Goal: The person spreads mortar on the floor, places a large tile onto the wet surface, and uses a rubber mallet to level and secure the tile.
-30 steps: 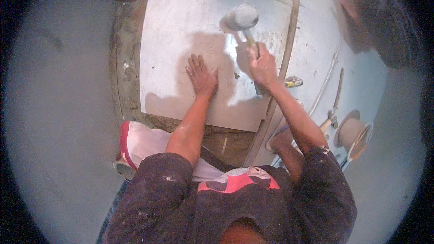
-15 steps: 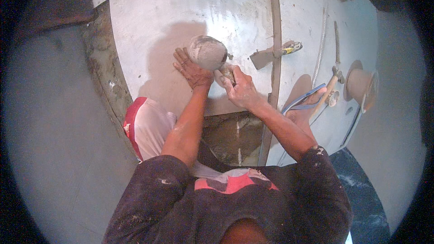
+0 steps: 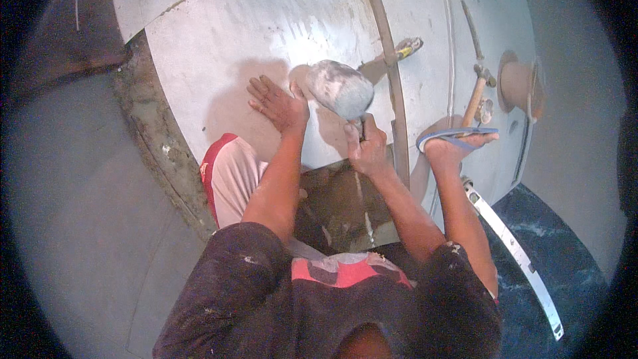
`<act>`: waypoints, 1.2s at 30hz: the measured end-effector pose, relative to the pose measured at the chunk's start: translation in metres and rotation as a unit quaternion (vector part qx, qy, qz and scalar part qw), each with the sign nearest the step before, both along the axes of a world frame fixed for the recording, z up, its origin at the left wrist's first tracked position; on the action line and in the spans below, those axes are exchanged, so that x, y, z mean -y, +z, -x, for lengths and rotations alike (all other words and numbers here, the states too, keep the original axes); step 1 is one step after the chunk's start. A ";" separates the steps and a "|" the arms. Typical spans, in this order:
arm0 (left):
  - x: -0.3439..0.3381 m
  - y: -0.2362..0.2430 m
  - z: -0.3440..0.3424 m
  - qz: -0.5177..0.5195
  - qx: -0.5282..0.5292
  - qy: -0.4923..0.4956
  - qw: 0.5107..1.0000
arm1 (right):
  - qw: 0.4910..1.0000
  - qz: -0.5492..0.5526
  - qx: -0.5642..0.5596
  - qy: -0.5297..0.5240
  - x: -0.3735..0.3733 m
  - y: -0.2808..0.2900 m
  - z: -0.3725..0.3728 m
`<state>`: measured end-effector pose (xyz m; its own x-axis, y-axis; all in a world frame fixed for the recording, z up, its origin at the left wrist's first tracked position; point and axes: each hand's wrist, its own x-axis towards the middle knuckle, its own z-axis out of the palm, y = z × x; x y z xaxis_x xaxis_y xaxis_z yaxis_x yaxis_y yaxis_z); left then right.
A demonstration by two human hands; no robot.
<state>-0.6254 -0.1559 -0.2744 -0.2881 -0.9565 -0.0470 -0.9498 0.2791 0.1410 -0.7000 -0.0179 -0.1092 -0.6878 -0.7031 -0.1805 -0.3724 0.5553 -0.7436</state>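
A mallet with a thick, pale dust-coated head (image 3: 342, 90) is tilted above the large whitish tile (image 3: 199, 60), its head pointing away from me. My right hand (image 3: 369, 147) is closed around its short handle; whether the head touches the tile I cannot tell. To its left, my left hand (image 3: 280, 108) lies flat on the tile with fingers spread, holding nothing. Beyond the mallet lies a scraper with a yellow and black handle (image 3: 408, 48), its blade partly hidden behind the mallet head.
A brown strip (image 3: 385, 33) runs between the tiles. A wooden-handled hammer (image 3: 474, 101) and a spool-like object (image 3: 520, 86) sit at right, beyond my sandalled foot (image 3: 455, 141). A long metal bar (image 3: 518, 252) crosses dark sheeting (image 3: 578, 246). Rough, unlined ground (image 3: 349, 199) shows before me.
The mallet and my right hand have swung rightward and away from my left hand, which stays flat. My right foot has shifted and turned; the metal bar has come into view.
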 end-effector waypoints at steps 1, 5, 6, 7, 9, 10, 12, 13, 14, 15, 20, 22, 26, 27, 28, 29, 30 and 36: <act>0.001 0.000 0.001 -0.003 -0.009 -0.001 1.000 | 1.000 0.000 -0.003 -0.008 -0.012 -0.006 -0.006; -0.002 0.000 0.003 0.010 0.022 -0.015 1.000 | 0.990 -0.137 -0.022 -0.016 -0.069 -0.067 -0.016; -0.001 -0.001 0.002 0.001 0.015 -0.009 1.000 | 0.990 -0.137 -0.011 -0.017 -0.068 -0.066 -0.014; 0.000 -0.003 0.001 -0.009 0.009 -0.002 1.000 | 0.990 -0.138 0.000 -0.019 -0.067 -0.065 -0.012; 0.000 -0.002 0.000 -0.025 -0.011 0.004 1.000 | 0.994 -0.100 -0.031 -0.014 -0.069 -0.063 -0.013; 0.001 0.001 -0.001 -0.032 -0.024 0.004 0.999 | 0.995 -0.062 -0.075 -0.008 -0.070 -0.063 -0.016; 0.005 0.002 0.004 -0.023 -0.036 0.004 0.999 | 0.994 -0.024 -0.103 0.000 -0.073 -0.071 -0.016; 0.002 -0.001 0.002 -0.016 -0.031 0.000 0.999 | 0.996 -0.032 -0.083 -0.004 -0.083 -0.078 -0.021; 0.000 -0.004 0.001 -0.008 -0.026 -0.005 1.000 | 0.997 -0.039 -0.062 -0.007 -0.093 -0.086 -0.027; -0.001 -0.008 0.002 0.001 -0.021 -0.004 1.000 | 0.995 -0.086 -0.039 -0.016 -0.091 -0.085 -0.024; 0.004 -0.015 -0.001 0.014 -0.056 -0.010 0.998 | 0.988 -0.152 0.021 -0.035 -0.090 -0.060 -0.025; 0.002 -0.008 0.001 0.003 -0.035 -0.051 0.998 | 0.994 -0.099 -0.009 -0.040 -0.085 -0.048 -0.027; -0.030 -0.002 -0.002 -0.034 -0.052 -0.163 0.985 | 0.993 -0.091 -0.025 -0.072 -0.068 -0.029 -0.022; -0.040 0.003 -0.005 -0.049 -0.068 -0.194 0.977 | 0.991 -0.106 -0.012 -0.076 -0.065 -0.023 -0.021; -0.040 0.005 -0.004 -0.043 -0.085 -0.202 0.975 | 0.992 -0.099 -0.029 -0.070 -0.062 -0.017 -0.018; -0.036 0.006 0.002 -0.048 -0.084 -0.201 0.975 | 0.993 -0.091 -0.046 -0.063 -0.059 -0.009 -0.013; -0.033 0.010 -0.003 -0.059 -0.069 -0.198 0.976 | 0.994 -0.088 -0.048 -0.054 -0.056 -0.001 -0.021; -0.030 0.023 -0.003 -0.111 -0.006 -0.177 0.978 | 0.993 0.061 -0.080 -0.066 -0.041 0.004 -0.022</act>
<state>-0.6229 -0.1256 -0.2511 -0.6003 -0.7639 -0.2367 -0.7977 0.5507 0.2457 -0.6780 0.0230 -0.1056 -0.7884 -0.6149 0.0187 -0.4208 0.5170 -0.7454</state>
